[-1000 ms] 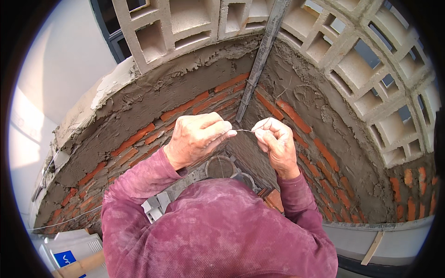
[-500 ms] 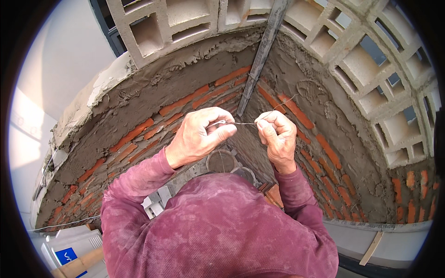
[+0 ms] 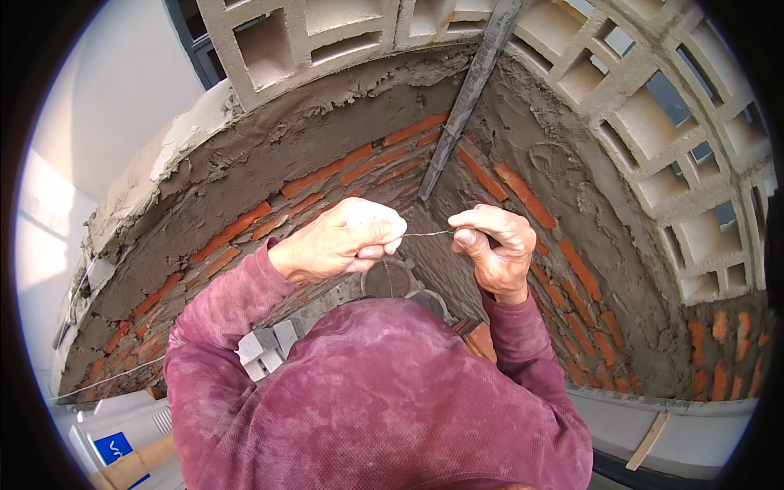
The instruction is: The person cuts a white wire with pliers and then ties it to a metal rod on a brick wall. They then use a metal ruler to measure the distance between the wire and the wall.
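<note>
A thin twisted wire [image 3: 426,234] runs between my two hands in front of my chest. My left hand [image 3: 341,238] is closed around one end in a fist, its fingers curled under. At the other end my right hand [image 3: 496,245] pinches the wire between thumb and forefinger. A thin strand hangs below the left fist. Behind the hands, two brick walls meet in a corner, partly coated with wet grey mortar [image 3: 327,114]. A long grey metal straightedge [image 3: 469,98] leans upright in that corner.
Pale ventilation blocks [image 3: 265,53] top both walls. Below my hands stands a round bucket [image 3: 387,280], with white-grey blocks [image 3: 266,349] to its left and orange bricks [image 3: 480,340] to its right. A wooden strip [image 3: 650,441] lies on the lower right ledge.
My left hand has turned over from a thumb-and-finger pinch into a closed fist on the wire. The right hand has shifted slightly down, and the loose wire end above it no longer shows.
</note>
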A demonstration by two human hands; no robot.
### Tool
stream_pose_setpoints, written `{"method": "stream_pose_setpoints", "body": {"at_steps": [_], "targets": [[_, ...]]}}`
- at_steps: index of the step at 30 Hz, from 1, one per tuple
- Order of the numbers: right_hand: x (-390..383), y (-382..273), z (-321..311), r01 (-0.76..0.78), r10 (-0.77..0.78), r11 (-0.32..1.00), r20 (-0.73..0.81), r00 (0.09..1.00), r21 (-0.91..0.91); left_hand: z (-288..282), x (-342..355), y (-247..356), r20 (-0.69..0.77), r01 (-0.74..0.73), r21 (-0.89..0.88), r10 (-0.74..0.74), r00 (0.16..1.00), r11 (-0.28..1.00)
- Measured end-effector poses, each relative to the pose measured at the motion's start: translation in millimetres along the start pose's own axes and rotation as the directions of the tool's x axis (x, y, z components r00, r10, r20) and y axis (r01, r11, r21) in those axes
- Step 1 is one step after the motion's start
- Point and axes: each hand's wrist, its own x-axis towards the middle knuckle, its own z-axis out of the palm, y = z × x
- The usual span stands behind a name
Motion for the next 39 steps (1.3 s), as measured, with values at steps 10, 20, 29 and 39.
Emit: {"method": "stream_pose_setpoints", "body": {"at_steps": [10, 20, 29, 39], "targets": [[0.1, 6.8, 19.0, -0.347, 0.376, 0.915, -0.124, 0.918, 0.205, -5.2, 8.9, -16.1, 0.056, -0.279, 0.954, 0.843, 0.536, 0.114], [2.4, 3.9, 22.9, -0.477, 0.527, 0.809, -0.064, 0.848, 0.343, -12.8, 5.7, -19.9, 0.164, -0.073, 0.986, 0.813, 0.559, -0.149], [5.7, 11.0, 8.7, -0.032, 0.031, 0.999, 0.037, 0.999, 0.041, -18.6, -10.6, 1.3, 0.044, -0.079, 0.129, 0.074, 0.996, 0.989], [-1.3, 13.3, 22.2, -0.452, 0.473, 0.849, -0.012, 0.881, 0.274, -10.3, -7.8, -13.3, 0.118, -0.153, 0.988, 0.803, 0.584, -0.034]]}}
